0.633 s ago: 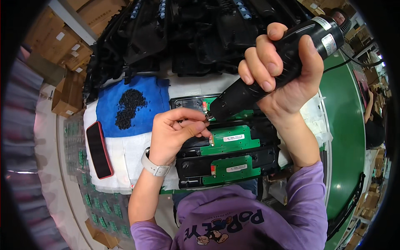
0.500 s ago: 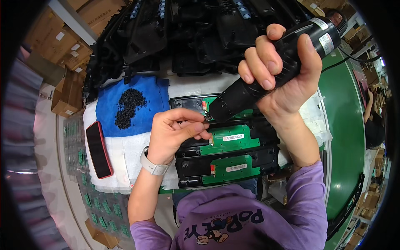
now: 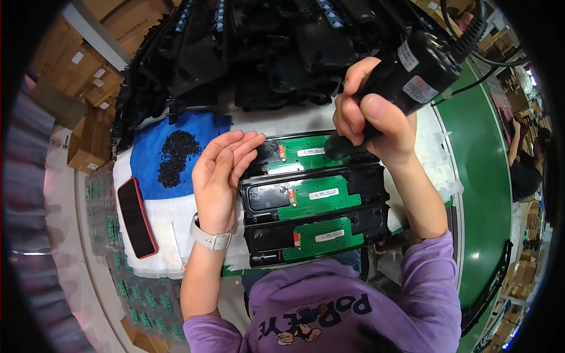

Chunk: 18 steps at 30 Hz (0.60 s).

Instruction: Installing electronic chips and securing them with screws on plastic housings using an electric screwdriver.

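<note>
My right hand (image 3: pixel 379 115) is wrapped round a black corded electric screwdriver (image 3: pixel 426 73). Its nose points down onto the far one of three black plastic panels, at the green circuit board (image 3: pixel 288 154) there. My left hand (image 3: pixel 220 170) is beside that panel's left end, fingers stretched out and thumb laid toward them. Whether a small screw sits among those fingers does not show. Nearer to me lie the middle circuit board (image 3: pixel 326 198) and the near circuit board (image 3: pixel 321 240), each in its black panel (image 3: pixel 268 238) with a white label and a red connector.
A pile of small black screws (image 3: pixel 176 156) lies on a blue cloth (image 3: pixel 144 144) at the left. Next to it is a red-edged phone (image 3: pixel 136 217). Black plastic housings (image 3: pixel 265 53) are heaped at the back. A green bench surface (image 3: pixel 479 194) runs along the right; cardboard boxes (image 3: pixel 88 138) stand left.
My left hand has drawn back left from the screwdriver's tip and its fingers have straightened. The screwdriver has moved right along the far panel and stands more upright.
</note>
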Available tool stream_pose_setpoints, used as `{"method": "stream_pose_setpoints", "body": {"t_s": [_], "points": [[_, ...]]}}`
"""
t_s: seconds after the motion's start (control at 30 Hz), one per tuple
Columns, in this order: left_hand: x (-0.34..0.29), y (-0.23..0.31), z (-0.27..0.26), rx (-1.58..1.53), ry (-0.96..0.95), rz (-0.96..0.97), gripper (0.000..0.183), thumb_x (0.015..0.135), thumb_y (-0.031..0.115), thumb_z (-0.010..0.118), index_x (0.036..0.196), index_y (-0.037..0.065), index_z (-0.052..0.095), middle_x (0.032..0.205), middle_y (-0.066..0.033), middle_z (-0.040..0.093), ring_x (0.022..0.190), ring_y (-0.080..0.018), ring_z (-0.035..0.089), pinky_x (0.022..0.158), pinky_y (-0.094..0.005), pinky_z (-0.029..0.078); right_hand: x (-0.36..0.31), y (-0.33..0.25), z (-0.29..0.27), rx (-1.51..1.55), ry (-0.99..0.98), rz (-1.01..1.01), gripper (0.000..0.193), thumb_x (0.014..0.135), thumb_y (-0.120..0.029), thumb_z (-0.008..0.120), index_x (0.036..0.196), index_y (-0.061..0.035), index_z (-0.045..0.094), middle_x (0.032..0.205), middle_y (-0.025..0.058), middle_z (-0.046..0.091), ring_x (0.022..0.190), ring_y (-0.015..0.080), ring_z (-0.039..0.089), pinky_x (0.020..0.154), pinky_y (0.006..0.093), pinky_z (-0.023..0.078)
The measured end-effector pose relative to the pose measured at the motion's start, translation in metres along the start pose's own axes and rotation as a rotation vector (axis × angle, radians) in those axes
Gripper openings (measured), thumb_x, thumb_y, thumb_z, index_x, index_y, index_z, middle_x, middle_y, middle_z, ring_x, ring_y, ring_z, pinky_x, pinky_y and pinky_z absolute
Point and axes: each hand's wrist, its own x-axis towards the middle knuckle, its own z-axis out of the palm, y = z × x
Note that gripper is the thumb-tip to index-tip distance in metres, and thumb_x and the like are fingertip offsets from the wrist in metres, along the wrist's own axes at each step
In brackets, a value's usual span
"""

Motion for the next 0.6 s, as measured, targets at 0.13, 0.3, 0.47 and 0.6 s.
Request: {"method": "stream_pose_setpoints", "body": {"t_s": [0.13,0.3,0.47,0.6], "points": [[0.001,-0.002,-0.002,0.062,0.009,-0.012,0.025,0.095,0.012,0.036,0.108,-0.006,0.048,0.103,-0.0214,0.058,0.090,-0.0243,0.062,0.075,-0.0258,0.052,0.001,0.004,0.000,0.199,0.043,-0.074,0.017,0.073,-0.011,0.063,0.079,0.0024,0.054,0.055,0.0046,0.050,0.040,0.0099,0.046,0.037,0.0216,0.035],[0.003,-0.005,-0.010,0.071,-0.047,-0.049,0.032,0.096,0.020,0.037,0.107,-0.007,0.049,0.081,-0.0184,0.062,0.055,-0.0175,0.060,0.049,-0.0226,0.047,-0.001,0.001,0.001,-0.037,0.016,0.015,0.029,0.075,-0.024,0.057,0.086,-0.0024,0.042,0.053,0.0033,0.041,0.039,0.0103,0.037,0.039,0.0232,0.031],[0.002,-0.006,-0.007,0.105,-0.079,-0.120,0.030,0.096,0.025,0.036,0.093,0.000,0.052,0.051,-0.0020,0.043,0.035,-0.0033,0.029,0.032,-0.0178,0.021,-0.002,0.006,0.007,-0.070,-0.025,0.033,0.027,0.073,-0.019,0.063,0.078,-0.0035,0.043,0.052,0.0037,0.044,0.038,0.0101,0.040,0.038,0.0227,0.033],[0.005,-0.011,-0.008,0.002,-0.108,-0.202,0.012,0.094,0.014,0.040,0.095,0.003,0.045,0.053,0.0029,0.036,0.041,-0.0020,0.024,0.036,-0.0178,0.018,-0.001,0.007,0.013,-0.076,-0.009,-0.018,0.027,0.072,-0.019,0.066,0.077,-0.0031,0.044,0.053,0.0044,0.048,0.040,0.0090,0.043,0.038,0.0208,0.034]]}}
